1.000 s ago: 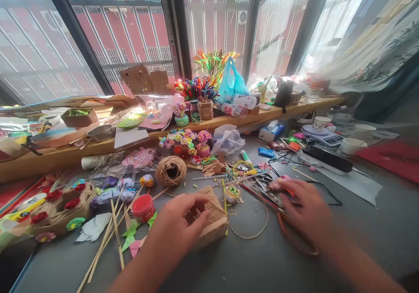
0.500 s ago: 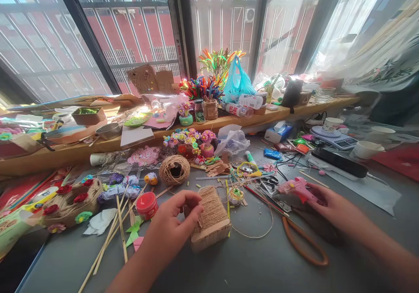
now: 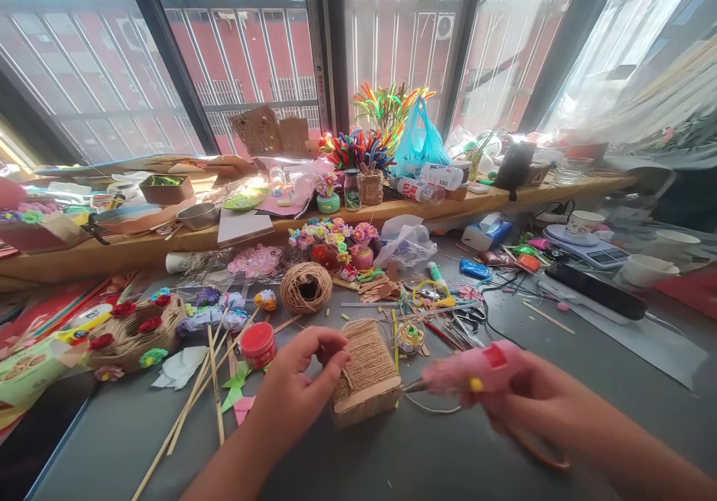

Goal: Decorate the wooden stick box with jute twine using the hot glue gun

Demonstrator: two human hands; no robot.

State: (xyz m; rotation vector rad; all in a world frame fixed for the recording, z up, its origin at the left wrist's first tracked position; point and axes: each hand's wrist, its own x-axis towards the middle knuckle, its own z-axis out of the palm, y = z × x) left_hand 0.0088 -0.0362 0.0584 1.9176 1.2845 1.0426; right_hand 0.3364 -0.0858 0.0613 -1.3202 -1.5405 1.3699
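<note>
A small box wrapped in twine (image 3: 370,363) sits on the grey table in front of me, with a bare strip along its near edge. My left hand (image 3: 314,366) is at the box's left side, thumb and fingers pinched on a short end of twine (image 3: 348,374). In my right hand (image 3: 538,393) is a pink glue gun (image 3: 476,370), its metal nozzle pointing left, close to the box's right edge. Whether the nozzle touches the box I cannot tell. Behind the box lies a ball of twine (image 3: 306,288).
Left of the box are a red tub (image 3: 258,346), thin wooden sticks (image 3: 216,389) and a flower-trimmed basket (image 3: 131,340). Scissors (image 3: 467,322) and brown-handled shears (image 3: 541,449) lie to the right. A power bank-like black device (image 3: 594,290) rests further right. A cluttered ledge (image 3: 314,221) runs behind.
My right hand has lifted the glue gun from among the tools on the right and brought it left to the box. The left hand keeps its pinch beside the box.
</note>
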